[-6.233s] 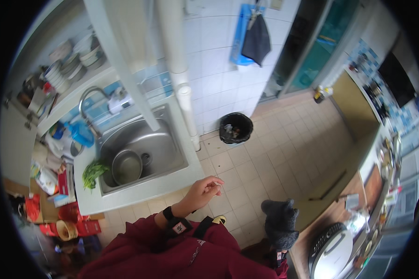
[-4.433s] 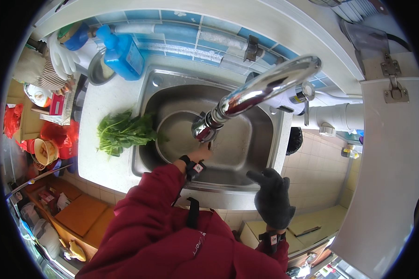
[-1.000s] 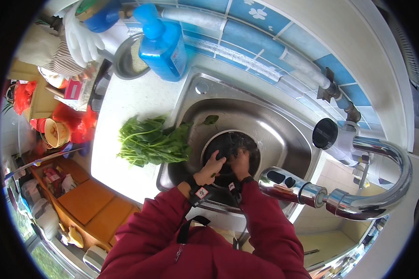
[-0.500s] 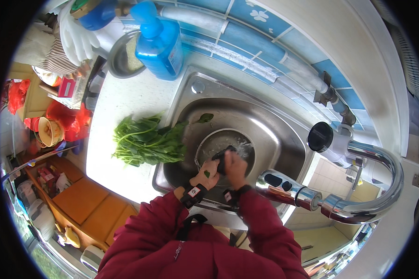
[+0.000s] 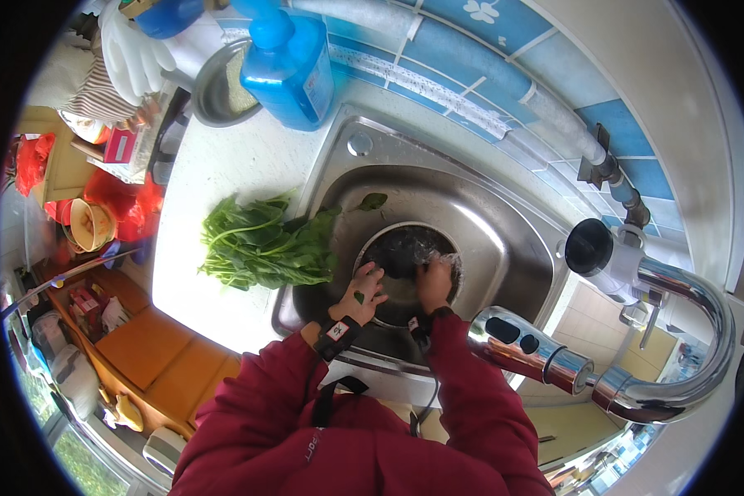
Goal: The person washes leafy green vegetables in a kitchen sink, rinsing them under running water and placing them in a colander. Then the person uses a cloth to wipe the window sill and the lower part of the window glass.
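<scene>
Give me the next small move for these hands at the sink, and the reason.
Probably slide the left hand inward to take hold of the dark item in the metal basin. The left hand's fingers are spread near the basin's left side, apparently gripping nothing, while the right hand is down in the basin amid splashing water, its grip unclear.

Dark glove (image 5: pixel 400 255), green leaves (image 5: pixel 260 246), blue bottle (image 5: pixel 293 78)

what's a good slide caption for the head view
Left hand and right hand at a pot holding a dark item, water splashing, in a steel sink beside leafy greens.
</scene>
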A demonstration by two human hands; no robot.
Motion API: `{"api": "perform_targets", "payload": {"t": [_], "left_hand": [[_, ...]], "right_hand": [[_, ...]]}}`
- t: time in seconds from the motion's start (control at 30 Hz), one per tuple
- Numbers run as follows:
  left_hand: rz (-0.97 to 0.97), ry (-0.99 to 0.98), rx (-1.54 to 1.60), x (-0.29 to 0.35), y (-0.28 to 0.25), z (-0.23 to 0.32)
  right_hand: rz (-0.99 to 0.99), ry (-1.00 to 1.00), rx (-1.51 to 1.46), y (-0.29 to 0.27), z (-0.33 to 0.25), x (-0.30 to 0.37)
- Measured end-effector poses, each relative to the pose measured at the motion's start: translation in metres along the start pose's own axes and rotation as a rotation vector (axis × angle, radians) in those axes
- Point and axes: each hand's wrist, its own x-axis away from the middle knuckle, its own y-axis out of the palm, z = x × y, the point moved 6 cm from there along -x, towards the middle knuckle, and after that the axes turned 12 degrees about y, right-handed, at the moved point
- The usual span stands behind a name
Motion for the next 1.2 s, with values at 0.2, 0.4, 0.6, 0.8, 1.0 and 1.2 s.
{"api": "perform_targets", "payload": {"t": [0.2,0.4,0.6,0.8,1.0,1.2], "left_hand": [[-0.189,0.171,-0.031,-0.005,0.009,0.009],[-0.671,0.785,-0.947,0.011,0.036,0.034],[-0.434,0.25,-0.463,0.015,0.044,-0.003],[-0.059,-0.017,-0.027,0.022,0.031,0.01],[-0.036,-0.017,-0.031,0.021,0.023,0.02],[-0.032,-0.033,-0.086,0.016,0.02,0.012]], "right_hand": [[-0.206,-0.331,-0.627,-0.059,-0.063,0.069],[-0.15,-0.547,-0.452,-0.097,-0.108,0.126],[0.094,-0.427,-0.187,-0.068,-0.073,0.067],[0.17,-0.138,-0.182,-0.042,-0.009,0.005],[-0.236,-0.526,0.216,0.007,-0.015,0.031],[-0.01,-0.262,-0.235,-0.034,-0.034,0.025]]}}
